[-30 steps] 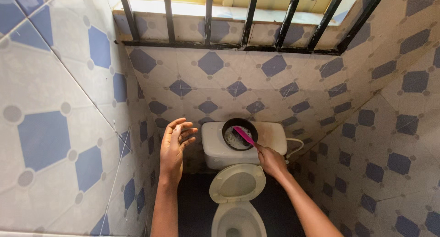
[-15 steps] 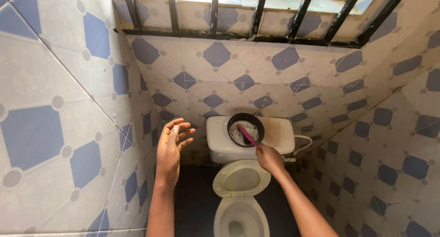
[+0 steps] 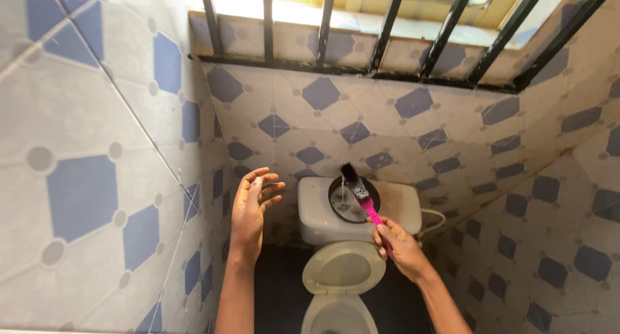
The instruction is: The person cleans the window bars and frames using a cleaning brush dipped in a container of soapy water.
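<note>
My right hand [image 3: 399,247] grips the pink brush [image 3: 362,199], lifted dripping above the black bowl [image 3: 349,201] on the far cistern [image 3: 316,208]. My left hand [image 3: 253,208] hangs open, empty. Next, scrubbing needs steady aim.

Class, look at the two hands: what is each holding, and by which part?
Right hand grips a pink-handled, dark-bristled brush by its handle's lower end; left hand holds nothing.

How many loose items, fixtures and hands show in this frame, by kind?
Brushes with pink handle: 1, in the right hand
Dark bowls, on the toilet tank: 1
Toilets: 1
Barred windows: 1
Hands: 2, the left hand held open and empty
Total: 6
</note>
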